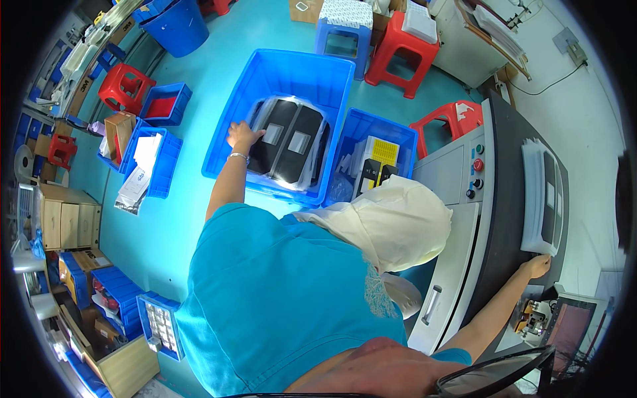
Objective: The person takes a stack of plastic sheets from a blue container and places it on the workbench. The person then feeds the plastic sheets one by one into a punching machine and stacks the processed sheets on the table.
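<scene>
Inside the large blue bin (219,142) lies a stack of black panels (286,136) with pale cut-outs, wrapped in or layered with clear film. My left hand (244,137) reaches over the bin's left side, thumb and fingers apart, and touches the film at the stack's left edge. Far to the right, a second stack of film-covered sheets (534,199) with a black panel rests on the dark worktop (507,192). My right hand (539,266) is closed at that stack's near edge; whatever its fingers pinch is hidden.
Right of the bin stands a smaller blue bin (406,136) with yellow-labelled and black items. The grey machine cabinet (458,166) carries push buttons. Red stools (405,50) and a blue stool (343,30) stand behind. Blue crates (174,149) with papers sit at left.
</scene>
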`<state>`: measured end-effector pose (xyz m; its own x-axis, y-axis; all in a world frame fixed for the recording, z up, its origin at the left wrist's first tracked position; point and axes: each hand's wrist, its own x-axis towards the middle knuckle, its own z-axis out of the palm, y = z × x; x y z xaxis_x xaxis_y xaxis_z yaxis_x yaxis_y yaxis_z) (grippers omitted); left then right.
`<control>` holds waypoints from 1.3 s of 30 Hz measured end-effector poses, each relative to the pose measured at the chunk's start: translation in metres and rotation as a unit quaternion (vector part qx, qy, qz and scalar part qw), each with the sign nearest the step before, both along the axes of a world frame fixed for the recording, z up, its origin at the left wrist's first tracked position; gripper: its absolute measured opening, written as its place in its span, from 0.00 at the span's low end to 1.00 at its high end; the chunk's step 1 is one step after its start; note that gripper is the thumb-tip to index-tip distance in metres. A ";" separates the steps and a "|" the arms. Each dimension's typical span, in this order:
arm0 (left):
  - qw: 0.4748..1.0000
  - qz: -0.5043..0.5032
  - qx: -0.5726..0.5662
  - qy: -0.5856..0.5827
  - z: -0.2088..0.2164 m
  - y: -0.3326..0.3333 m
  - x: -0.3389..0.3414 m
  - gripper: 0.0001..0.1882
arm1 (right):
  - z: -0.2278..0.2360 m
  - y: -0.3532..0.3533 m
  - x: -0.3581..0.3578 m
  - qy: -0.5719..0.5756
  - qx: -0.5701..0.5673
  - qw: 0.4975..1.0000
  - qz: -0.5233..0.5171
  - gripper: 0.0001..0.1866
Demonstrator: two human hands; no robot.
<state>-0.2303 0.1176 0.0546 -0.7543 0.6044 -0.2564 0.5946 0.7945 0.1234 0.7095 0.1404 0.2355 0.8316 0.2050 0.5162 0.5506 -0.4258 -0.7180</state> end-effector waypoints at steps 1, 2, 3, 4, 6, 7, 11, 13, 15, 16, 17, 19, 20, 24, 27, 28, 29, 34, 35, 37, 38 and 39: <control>1.000 -0.023 0.011 0.017 0.001 0.003 0.000 0.50 | -0.001 -0.001 0.001 0.000 0.002 1.000 -0.001 0.27; 0.999 -0.024 0.012 0.017 0.003 0.009 0.000 0.50 | -0.001 -0.002 0.002 -0.002 0.004 1.000 0.002 0.27; 1.000 -0.022 0.008 0.002 0.004 0.017 0.002 0.51 | -0.001 -0.003 0.004 -0.005 0.005 1.000 0.005 0.26; 1.000 -0.017 0.003 -0.013 0.005 0.020 0.001 0.51 | 0.000 -0.003 0.000 -0.004 0.006 1.000 0.007 0.26; 1.000 -0.020 -0.003 -0.007 0.008 0.023 -0.002 0.52 | 0.001 -0.002 -0.008 0.008 0.002 1.000 0.015 0.26; 1.000 -0.029 -0.009 -0.004 0.009 0.028 -0.002 0.52 | 0.001 -0.003 -0.007 0.007 0.003 1.000 0.012 0.26; 0.999 -0.022 -0.018 -0.024 0.008 0.041 -0.008 0.53 | 0.001 -0.006 -0.005 0.009 0.009 1.000 0.014 0.26; 0.999 -0.023 -0.038 -0.027 0.008 0.045 -0.010 0.54 | 0.003 -0.006 -0.006 0.012 0.005 1.000 0.015 0.26; 0.999 -0.013 -0.044 -0.022 0.005 0.048 -0.014 0.53 | 0.004 -0.005 -0.009 0.024 0.014 0.999 0.029 0.26; 0.999 -0.004 -0.049 -0.018 0.006 0.050 -0.013 0.53 | 0.005 -0.005 -0.010 0.024 0.013 0.999 0.028 0.26; 0.999 -0.005 -0.050 -0.019 0.008 0.052 -0.012 0.53 | 0.006 -0.005 -0.012 0.022 0.007 0.999 0.026 0.26; 0.997 -0.006 -0.076 -0.035 0.017 0.057 -0.008 0.54 | 0.006 -0.007 -0.012 0.020 0.002 1.000 0.021 0.26; 0.996 -0.009 -0.075 -0.035 0.016 0.061 -0.007 0.54 | 0.005 -0.009 -0.010 0.033 0.016 0.999 0.027 0.25; 0.998 0.029 -0.029 -0.046 0.007 0.063 -0.004 0.56 | 0.005 -0.006 -0.010 -0.001 -0.007 1.000 0.019 0.24; 0.998 0.015 -0.051 -0.045 0.013 0.073 -0.001 0.57 | 0.003 -0.010 -0.005 0.053 0.040 0.997 0.045 0.24; 0.995 0.014 -0.070 -0.063 0.017 0.075 -0.004 0.58 | 0.003 -0.010 -0.006 0.054 0.039 0.997 0.045 0.24; 0.995 0.014 -0.072 -0.062 0.016 0.076 -0.006 0.58 | 0.004 -0.010 -0.006 0.047 0.035 0.997 0.050 0.23; 0.992 0.057 -0.085 -0.079 0.003 0.085 -0.023 0.64 | 0.003 -0.007 -0.007 0.035 0.032 0.998 0.051 0.23; 0.991 0.069 -0.079 -0.089 0.002 0.087 -0.023 0.67 | 0.003 -0.008 -0.008 0.033 0.027 0.998 0.046 0.23; 0.991 0.061 -0.074 -0.091 0.001 0.092 -0.023 0.67 | 0.005 -0.009 -0.009 0.028 0.019 0.999 0.040 0.23; 0.992 0.054 -0.067 -0.092 -0.001 0.093 -0.023 0.68 | 0.006 -0.011 -0.009 0.037 0.024 0.998 0.044 0.23; 0.992 0.053 -0.069 -0.093 -0.004 0.092 -0.022 0.68 | 0.007 -0.012 -0.010 0.047 0.030 0.997 0.047 0.23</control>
